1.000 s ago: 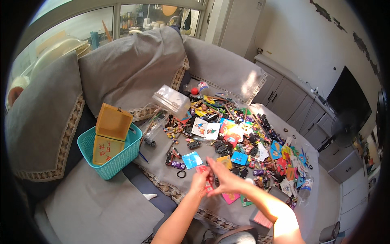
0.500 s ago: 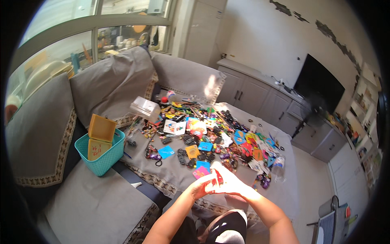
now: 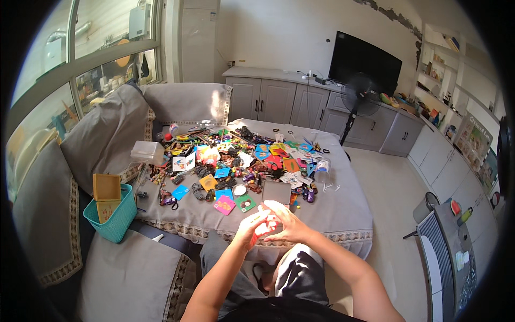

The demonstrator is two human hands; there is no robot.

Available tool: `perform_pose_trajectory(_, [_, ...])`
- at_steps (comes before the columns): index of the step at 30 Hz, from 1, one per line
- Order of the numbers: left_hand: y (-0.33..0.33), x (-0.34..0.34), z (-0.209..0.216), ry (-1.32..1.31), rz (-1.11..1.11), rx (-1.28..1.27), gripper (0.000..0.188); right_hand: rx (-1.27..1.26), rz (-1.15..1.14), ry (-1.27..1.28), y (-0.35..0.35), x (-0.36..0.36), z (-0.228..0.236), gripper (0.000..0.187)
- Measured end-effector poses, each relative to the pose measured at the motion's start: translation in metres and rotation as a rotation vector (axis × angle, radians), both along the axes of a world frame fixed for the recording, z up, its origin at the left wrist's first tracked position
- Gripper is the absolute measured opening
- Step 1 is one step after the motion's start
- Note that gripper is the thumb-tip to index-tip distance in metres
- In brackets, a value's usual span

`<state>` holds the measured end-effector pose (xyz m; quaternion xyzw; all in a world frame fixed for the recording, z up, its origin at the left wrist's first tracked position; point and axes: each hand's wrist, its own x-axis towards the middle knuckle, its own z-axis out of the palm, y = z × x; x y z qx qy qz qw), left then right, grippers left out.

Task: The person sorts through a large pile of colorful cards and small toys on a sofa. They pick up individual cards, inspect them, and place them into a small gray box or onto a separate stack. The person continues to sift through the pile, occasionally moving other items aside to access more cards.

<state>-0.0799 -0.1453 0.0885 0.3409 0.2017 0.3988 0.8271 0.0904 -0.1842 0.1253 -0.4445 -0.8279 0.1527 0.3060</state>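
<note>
My left hand (image 3: 250,228) and my right hand (image 3: 291,224) are raised together in front of my lap, at the near edge of the cloth-covered seat. Their fingers are bent toward each other and closed around something small, washed out by bright sunlight, so its kind cannot be made out. Just beyond the fingers lies a grey rectangular tray (image 3: 276,191). Left of the tray are a small round white lid (image 3: 239,190), a green card (image 3: 245,204) and a pink card (image 3: 224,205).
Toys, beads and cards heap over the grey cloth (image 3: 343,198). A clear plastic box (image 3: 147,152) stands at their left, a clear jar (image 3: 322,170) at their right. A turquoise basket (image 3: 122,214) holds an open yellow box (image 3: 107,188). A black fan (image 3: 358,96) stands behind.
The view has swung to the right. My hands stay together, with the fingers turned somewhat differently. The round white lid and the green card now show beyond them.
</note>
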Motion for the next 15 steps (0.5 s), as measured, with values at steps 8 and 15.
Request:
perform_pose_trajectory(8, [-0.011, 0.0, -0.034, 0.191, -0.197, -0.042, 0.029, -0.009, 0.034, 0.129, -0.018, 0.008, -0.045, 0.084])
perform_pose_trajectory(15, [-0.008, 0.032, -0.045, 0.244, 0.171, -0.014, 0.024, 0.03, -0.206, 0.262, -0.016, 0.015, -0.065, 0.048])
